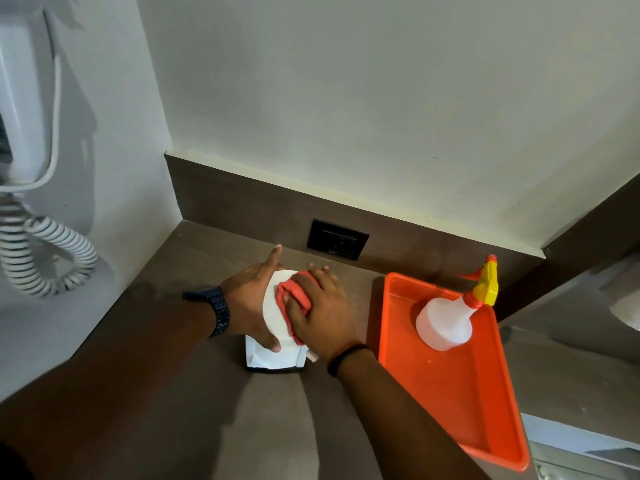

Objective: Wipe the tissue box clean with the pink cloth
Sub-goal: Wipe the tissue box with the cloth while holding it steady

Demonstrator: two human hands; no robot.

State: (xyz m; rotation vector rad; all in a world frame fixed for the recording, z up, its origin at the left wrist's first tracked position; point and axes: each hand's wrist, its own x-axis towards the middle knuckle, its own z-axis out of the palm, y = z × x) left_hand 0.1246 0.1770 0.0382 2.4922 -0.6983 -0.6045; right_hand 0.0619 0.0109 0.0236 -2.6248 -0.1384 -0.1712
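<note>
Head view looks down on a white tissue box standing on the brown counter, left of an orange tray that holds a spray bottle. The left hand grips the box's left side and top, steadying it. The right hand presses the bunched pink cloth onto the box's top, fingers closed over it. The box's long axis appears to run near to far, directly beneath the right hand, so the next stroke probably travels along that line, toward the near face, which is uncovered.
</note>
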